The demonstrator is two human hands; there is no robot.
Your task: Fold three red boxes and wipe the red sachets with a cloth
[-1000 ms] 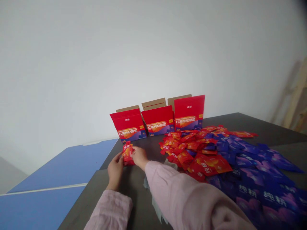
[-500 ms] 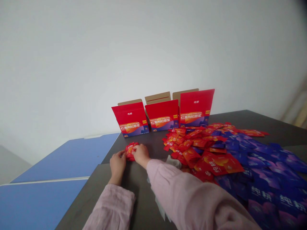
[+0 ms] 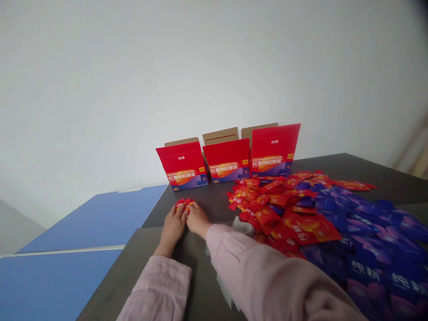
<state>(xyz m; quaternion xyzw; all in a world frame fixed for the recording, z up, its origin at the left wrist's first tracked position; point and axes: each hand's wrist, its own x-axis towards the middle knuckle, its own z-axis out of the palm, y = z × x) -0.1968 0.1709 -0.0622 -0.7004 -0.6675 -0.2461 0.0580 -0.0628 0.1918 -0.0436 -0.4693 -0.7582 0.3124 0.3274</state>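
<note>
Both hands rest side by side on a small stack of red sachets lying flat on the dark table. My left hand covers its left part with fingers laid over it. My right hand presses on its right part, fingers curled down. Only the far edge of the stack shows past my fingertips. Just behind it stand three open red cartons: the left carton, the middle carton and the taller right carton.
A wide heap of loose red sachets and purple sachets covers the table to the right. A crumpled white cloth lies beside my right forearm. A blue table adjoins on the left. A white wall rises behind.
The stack of red sachets stood upright between my hands a second ago. It now lies flat on the table with both hands pressed on top of it.
</note>
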